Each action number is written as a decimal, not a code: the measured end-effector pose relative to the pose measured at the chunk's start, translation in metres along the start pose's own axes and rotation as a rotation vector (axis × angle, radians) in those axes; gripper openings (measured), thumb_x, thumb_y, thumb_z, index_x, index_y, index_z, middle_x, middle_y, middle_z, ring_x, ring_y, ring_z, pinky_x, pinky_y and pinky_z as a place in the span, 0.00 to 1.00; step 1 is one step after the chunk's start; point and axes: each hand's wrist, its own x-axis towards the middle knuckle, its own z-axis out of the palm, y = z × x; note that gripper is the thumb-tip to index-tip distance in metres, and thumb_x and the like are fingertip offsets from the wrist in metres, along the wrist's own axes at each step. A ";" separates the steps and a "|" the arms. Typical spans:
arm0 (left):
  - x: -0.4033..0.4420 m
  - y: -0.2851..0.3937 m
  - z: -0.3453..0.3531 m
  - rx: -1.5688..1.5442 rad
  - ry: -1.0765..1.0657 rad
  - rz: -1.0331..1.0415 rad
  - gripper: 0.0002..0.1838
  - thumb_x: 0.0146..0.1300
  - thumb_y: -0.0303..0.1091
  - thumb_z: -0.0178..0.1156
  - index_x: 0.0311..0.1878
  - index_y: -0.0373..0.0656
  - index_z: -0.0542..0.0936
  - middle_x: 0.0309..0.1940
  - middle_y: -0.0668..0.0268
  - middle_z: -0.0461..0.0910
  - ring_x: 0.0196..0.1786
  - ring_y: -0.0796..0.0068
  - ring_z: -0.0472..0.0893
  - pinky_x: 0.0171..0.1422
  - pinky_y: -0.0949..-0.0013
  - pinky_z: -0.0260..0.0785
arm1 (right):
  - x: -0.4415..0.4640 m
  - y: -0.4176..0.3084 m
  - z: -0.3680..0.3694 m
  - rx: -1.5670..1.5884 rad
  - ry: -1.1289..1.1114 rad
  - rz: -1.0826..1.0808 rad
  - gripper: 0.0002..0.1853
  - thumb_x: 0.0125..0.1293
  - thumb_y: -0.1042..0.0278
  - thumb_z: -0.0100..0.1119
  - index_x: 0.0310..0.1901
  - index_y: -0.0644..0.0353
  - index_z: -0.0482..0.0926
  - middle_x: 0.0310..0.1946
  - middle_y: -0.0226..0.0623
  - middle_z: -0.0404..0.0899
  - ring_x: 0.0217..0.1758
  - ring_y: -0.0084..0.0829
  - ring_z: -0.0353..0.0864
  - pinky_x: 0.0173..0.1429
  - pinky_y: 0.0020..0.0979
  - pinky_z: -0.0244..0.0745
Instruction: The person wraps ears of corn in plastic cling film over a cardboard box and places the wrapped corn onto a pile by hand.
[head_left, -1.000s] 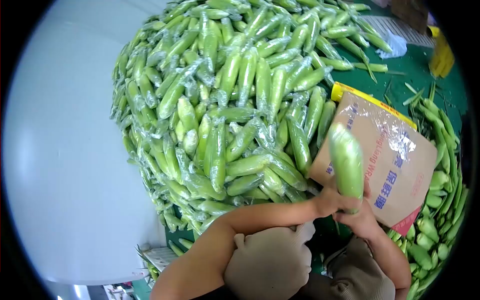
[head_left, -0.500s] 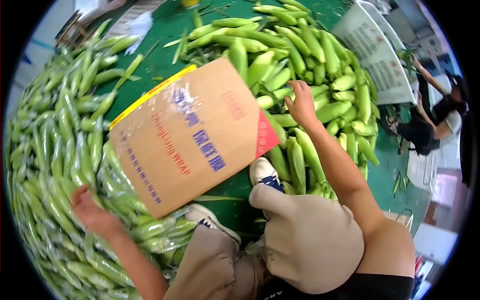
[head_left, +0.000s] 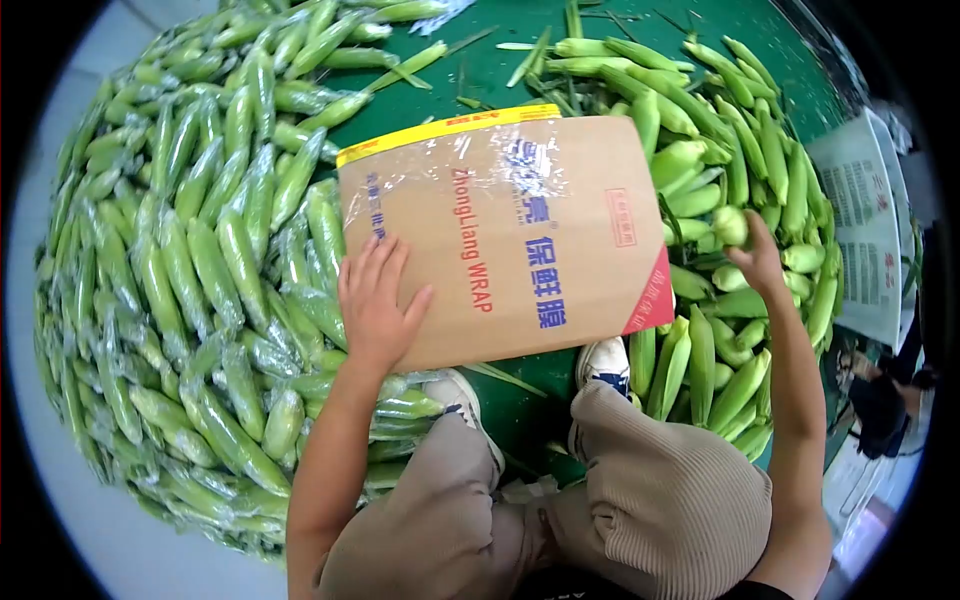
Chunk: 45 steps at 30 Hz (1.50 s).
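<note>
A brown cling-film box (head_left: 590, 270) with a yellow edge and red and blue print sits in front of me, clear film bunched across its upper part. My left hand (head_left: 380, 300) rests flat on the box's lower left, fingers extended. Right of the box, my right hand (head_left: 760, 255) has its fingers around an ear of corn (head_left: 730, 226), whose pale end points toward me. Beneath that hand spreads a pile of green-husked corn (head_left: 745, 165). To the left lies a large heap of film-wrapped corn (head_left: 230, 250).
A white plastic crate (head_left: 865, 230) stands behind the unwrapped corn at the right. Another person (head_left: 885, 405) is partly visible at the far right. My shoes (head_left: 605, 365) are on the green floor (head_left: 470, 65) just below the box, amid loose husk bits.
My left hand has moved from above the wrapped corn onto the box. My right hand has taken hold of an ear of corn. The camera view has turned.
</note>
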 end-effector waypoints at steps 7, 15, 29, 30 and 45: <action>0.071 -0.009 -0.005 -0.094 0.553 0.264 0.34 0.58 0.35 0.77 0.69 0.45 0.77 0.70 0.58 0.77 0.71 0.51 0.75 0.80 0.46 0.60 | 0.088 -0.330 0.023 0.049 -0.061 -0.832 0.39 0.64 0.46 0.76 0.71 0.58 0.74 0.57 0.48 0.77 0.62 0.53 0.77 0.66 0.50 0.76; 0.170 0.003 -0.014 0.111 -0.148 0.268 0.42 0.52 0.51 0.80 0.73 0.59 0.78 0.57 0.65 0.84 0.58 0.56 0.81 0.64 0.53 0.74 | 0.119 -0.337 0.096 0.317 -0.357 -0.730 0.33 0.66 0.55 0.73 0.69 0.61 0.78 0.66 0.50 0.78 0.71 0.48 0.78 0.73 0.44 0.76; 0.170 0.012 -0.021 0.072 -0.267 0.104 0.40 0.60 0.53 0.77 0.76 0.59 0.75 0.58 0.63 0.80 0.62 0.52 0.80 0.67 0.51 0.74 | 0.065 -0.252 0.096 0.633 0.073 -0.557 0.10 0.79 0.77 0.55 0.54 0.59 0.84 0.48 0.41 0.88 0.54 0.37 0.88 0.62 0.34 0.81; 0.167 0.017 -0.022 0.067 -0.281 0.115 0.41 0.60 0.53 0.77 0.76 0.59 0.75 0.58 0.63 0.79 0.62 0.53 0.79 0.67 0.51 0.74 | 0.063 -0.276 0.089 0.669 0.086 -0.440 0.09 0.79 0.76 0.56 0.54 0.60 0.84 0.48 0.43 0.88 0.55 0.38 0.88 0.62 0.35 0.80; 0.082 -0.059 0.005 -0.106 0.150 -0.164 0.23 0.63 0.42 0.75 0.60 0.48 0.86 0.39 0.60 0.80 0.45 0.60 0.81 0.54 0.57 0.74 | 0.102 -0.333 0.122 0.152 -0.036 -0.722 0.36 0.63 0.49 0.77 0.67 0.58 0.76 0.55 0.50 0.82 0.61 0.54 0.80 0.64 0.49 0.77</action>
